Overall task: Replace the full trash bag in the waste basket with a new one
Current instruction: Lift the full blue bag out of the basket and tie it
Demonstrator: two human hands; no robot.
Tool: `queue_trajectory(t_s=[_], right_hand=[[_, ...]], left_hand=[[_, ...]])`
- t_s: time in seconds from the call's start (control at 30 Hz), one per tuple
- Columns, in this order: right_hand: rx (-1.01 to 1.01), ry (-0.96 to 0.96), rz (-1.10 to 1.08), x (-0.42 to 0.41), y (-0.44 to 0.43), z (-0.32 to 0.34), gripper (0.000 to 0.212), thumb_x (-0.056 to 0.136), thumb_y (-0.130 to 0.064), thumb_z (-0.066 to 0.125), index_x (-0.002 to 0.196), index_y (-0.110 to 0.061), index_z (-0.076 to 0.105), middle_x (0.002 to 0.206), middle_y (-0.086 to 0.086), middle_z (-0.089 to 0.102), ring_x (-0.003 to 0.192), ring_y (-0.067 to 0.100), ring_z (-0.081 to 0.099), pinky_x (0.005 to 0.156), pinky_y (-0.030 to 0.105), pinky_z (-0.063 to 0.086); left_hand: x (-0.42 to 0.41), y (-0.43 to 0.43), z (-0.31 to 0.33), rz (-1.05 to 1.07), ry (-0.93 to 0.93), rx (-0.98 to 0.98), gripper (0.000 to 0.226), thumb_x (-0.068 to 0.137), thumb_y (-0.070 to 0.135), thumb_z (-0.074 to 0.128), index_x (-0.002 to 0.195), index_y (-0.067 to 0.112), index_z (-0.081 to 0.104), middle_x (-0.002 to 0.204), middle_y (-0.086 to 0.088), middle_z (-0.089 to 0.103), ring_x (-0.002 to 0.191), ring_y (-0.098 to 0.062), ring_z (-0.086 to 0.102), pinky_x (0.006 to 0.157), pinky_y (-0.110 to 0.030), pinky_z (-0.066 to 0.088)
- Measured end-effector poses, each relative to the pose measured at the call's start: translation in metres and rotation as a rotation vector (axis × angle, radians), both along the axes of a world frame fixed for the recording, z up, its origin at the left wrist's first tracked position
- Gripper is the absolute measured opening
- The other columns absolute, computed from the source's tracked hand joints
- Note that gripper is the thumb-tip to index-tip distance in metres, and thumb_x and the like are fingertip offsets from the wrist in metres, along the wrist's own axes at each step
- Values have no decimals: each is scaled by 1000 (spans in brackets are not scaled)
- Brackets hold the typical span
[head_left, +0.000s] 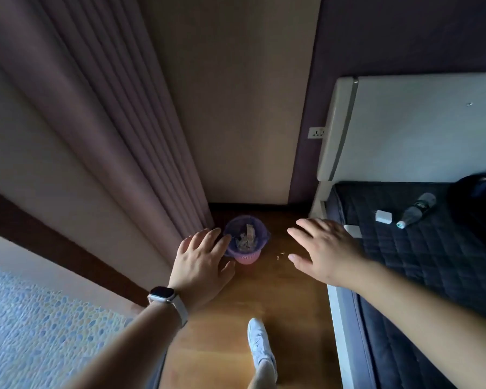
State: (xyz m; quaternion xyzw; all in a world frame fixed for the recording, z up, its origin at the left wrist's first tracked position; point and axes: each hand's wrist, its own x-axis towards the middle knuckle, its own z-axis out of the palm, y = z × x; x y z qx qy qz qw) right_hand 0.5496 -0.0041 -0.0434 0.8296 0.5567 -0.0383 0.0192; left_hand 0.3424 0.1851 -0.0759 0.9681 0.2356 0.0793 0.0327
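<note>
Wooden floor (264,299) runs as a narrow strip between a pleated curtain (96,136) on the left side and a bed (421,262) with a dark quilted cover on the right. Far end closed by a beige wall panel (236,108) and dark skirting.

Waste basket (247,239): pink, small, standing upright in the far left corner, close beside the curtain hem. Purple trash bag (260,234) lines it, folded over the rim; crumpled paper visible inside. Open floor to its right and in front; a few crumbs (279,255) lie there.

Left hand (201,262): fingers spread, empty, raised in front of the basket's left rim; contact cannot be judged. Watch (163,294) on that wrist, screen dark.
Right hand (324,249): fingers spread, palm down, empty, to the right of the basket and apart from it, near the bed edge.

White shoe (260,343) on the floor at the near end.

On the bed: plastic bottle (417,210) lying on its side, label unreadable; small white box (383,216). Wall socket (316,132) beside the headboard (418,127). No legible writing.
</note>
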Motion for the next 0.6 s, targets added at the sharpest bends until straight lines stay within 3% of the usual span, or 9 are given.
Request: queue_trajectory(t_s=[0.1, 0.27, 0.6], right_hand=[[-56, 5, -4, 31, 39, -11, 60, 86, -58, 38, 131, -22, 51, 130, 4, 54, 118, 29, 51, 99, 44, 40], [-134, 12, -25, 78, 98, -29, 59, 84, -59, 39, 126, -21, 55, 124, 4, 60, 108, 30, 59, 91, 44, 47], [-186, 108, -3, 136, 181, -67, 63, 85, -59, 34, 132, -20, 51, 132, 3, 53, 118, 29, 52, 98, 41, 41]], left_hand=[[33, 39, -25, 7, 3, -51, 57, 79, 53, 53, 128, 24, 58, 130, -2, 59, 120, -27, 54, 97, -45, 45], [81, 92, -66, 41, 40, -145, 56, 78, 53, 48, 125, 24, 57, 127, -5, 61, 116, -31, 57, 91, -46, 48], [134, 171, -102, 119, 55, -225, 57, 74, 50, 50, 121, 19, 62, 125, -11, 62, 113, -34, 58, 93, -46, 46]])
